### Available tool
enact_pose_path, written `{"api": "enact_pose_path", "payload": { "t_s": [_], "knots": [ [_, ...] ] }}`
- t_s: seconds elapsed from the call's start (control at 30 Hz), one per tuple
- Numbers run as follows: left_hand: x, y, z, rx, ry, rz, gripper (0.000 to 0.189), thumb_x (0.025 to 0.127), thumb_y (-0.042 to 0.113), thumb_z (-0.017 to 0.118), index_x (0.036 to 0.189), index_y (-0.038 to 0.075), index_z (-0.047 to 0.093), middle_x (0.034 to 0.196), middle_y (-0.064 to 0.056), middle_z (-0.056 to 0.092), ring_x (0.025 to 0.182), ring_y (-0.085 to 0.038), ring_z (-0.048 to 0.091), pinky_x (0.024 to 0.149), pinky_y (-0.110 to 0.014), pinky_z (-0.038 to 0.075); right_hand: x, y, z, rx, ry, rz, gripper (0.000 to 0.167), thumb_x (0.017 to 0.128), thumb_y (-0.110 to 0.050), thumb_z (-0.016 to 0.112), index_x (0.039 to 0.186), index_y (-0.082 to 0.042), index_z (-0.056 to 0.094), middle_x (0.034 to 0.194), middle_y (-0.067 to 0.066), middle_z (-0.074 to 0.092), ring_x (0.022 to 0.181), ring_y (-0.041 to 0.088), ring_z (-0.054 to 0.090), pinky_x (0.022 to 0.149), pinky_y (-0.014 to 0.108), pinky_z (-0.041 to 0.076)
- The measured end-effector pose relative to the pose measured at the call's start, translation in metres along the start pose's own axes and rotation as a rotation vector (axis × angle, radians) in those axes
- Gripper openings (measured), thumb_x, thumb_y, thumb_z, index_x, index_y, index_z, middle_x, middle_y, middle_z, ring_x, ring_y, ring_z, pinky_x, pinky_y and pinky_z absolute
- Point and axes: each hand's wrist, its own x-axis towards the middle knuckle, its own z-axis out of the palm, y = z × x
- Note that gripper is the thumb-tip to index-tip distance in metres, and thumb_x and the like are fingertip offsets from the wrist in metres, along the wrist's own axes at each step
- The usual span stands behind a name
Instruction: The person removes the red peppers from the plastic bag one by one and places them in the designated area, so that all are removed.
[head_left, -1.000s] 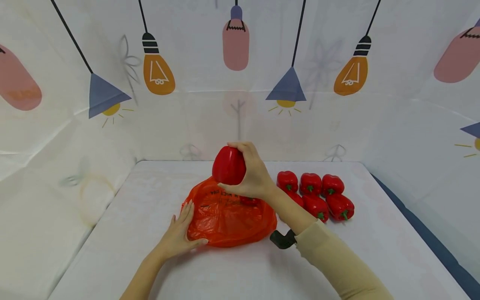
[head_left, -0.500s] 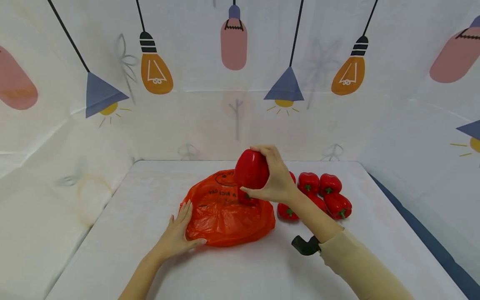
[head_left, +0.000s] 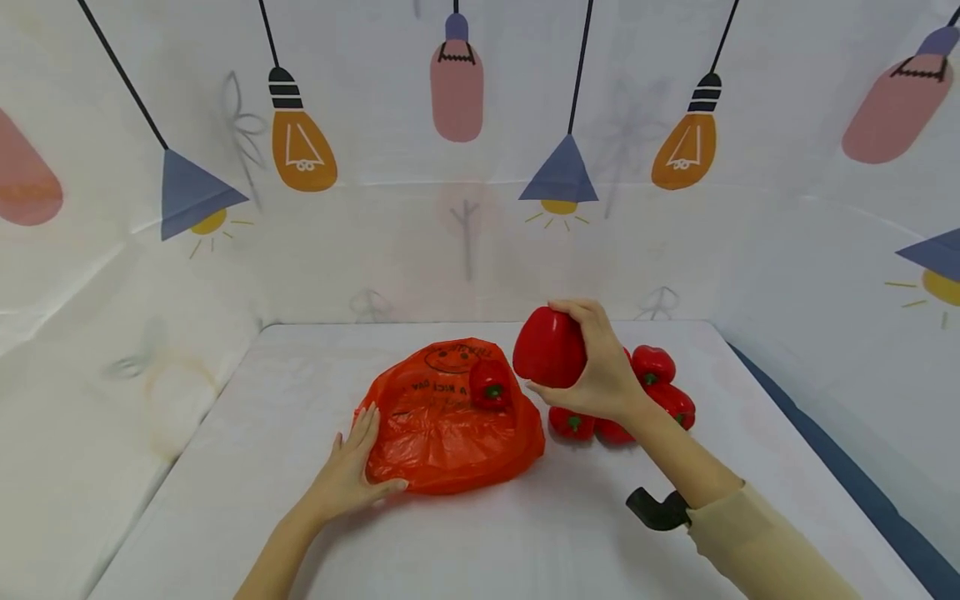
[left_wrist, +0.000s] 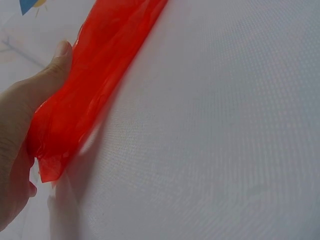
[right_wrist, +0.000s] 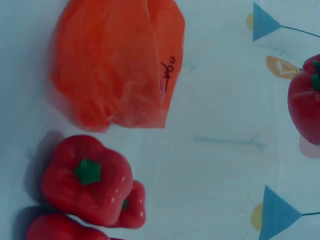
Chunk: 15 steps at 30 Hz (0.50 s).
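In the head view my right hand grips a red bell pepper in the air, just right of an orange plastic bag. At the right edge of the right wrist view the same pepper shows its green stem. Another red bell pepper lies in the bag's mouth, stem facing me. My left hand rests against the bag's left side, fingers straight and thumb spread along the front. In the left wrist view the thumb touches the bag; part of the hand is out of frame.
Right of the bag, several red bell peppers stand close together on the white table, partly hidden by my right hand and forearm. A black curved mount sits at my right sleeve. A lamp-patterned backdrop rises behind the table.
My right hand has moved right with the bell pepper, from above the bag to beside it, near the other peppers. The pepper in the bag is now uncovered. My left hand has stayed put.
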Motion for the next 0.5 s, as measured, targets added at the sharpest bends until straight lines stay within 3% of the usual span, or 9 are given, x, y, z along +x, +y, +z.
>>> {"api": "enact_pose_path", "payload": {
  "t_s": [0.33, 0.5],
  "knots": [
    [0.0, -0.002, 0.001, 0.027, 0.023, 0.037, 0.116, 0.074, 0.06, 0.073, 0.151, -0.004, 0.016, 0.159, -0.02, 0.012, 0.144, -0.038, 0.015, 0.107, -0.069, 0.008, -0.018, 0.002, -0.022, -0.039, 0.017, -0.027, 0.101, 0.05, -0.008, 0.093, 0.136, 0.001, 0.04, 0.134, 0.013, 0.046, 0.121, 0.025, 0.044, 0.078, 0.048, 0.056],
    [0.001, -0.004, 0.002, 0.02, 0.016, 0.031, 0.116, 0.074, 0.061, 0.073, 0.152, -0.003, 0.016, 0.159, -0.018, 0.011, 0.144, -0.037, 0.014, 0.108, -0.069, 0.007, -0.031, 0.004, -0.034, -0.08, 0.02, 0.007, 0.103, 0.048, -0.009, 0.094, 0.136, 0.001, 0.041, 0.133, 0.013, 0.047, 0.121, 0.023, 0.044, 0.082, 0.033, 0.054]
  ]
}}
